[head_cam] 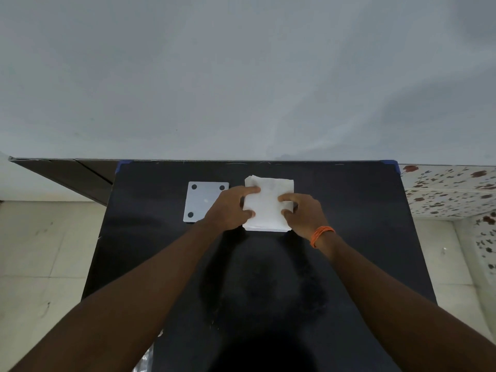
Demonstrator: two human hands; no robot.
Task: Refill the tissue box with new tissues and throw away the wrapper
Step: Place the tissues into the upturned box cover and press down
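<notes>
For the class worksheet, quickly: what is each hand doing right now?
Left hand: fingers closed on the tissue stack.
Right hand: fingers closed on the same stack.

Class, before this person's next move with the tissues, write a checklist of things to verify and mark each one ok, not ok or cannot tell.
1. Left hand grips the tissue stack: ok.
2. Right hand grips the stack's other side: ok.
3. Stack lies flat on the black table: cannot tell.
4. White square lid lies off to the left, clear of the stack: ok.
5. Tissue box body in view: not ok, hidden or absent.
6. Wrapper removed from the tissues: cannot tell.
</notes>
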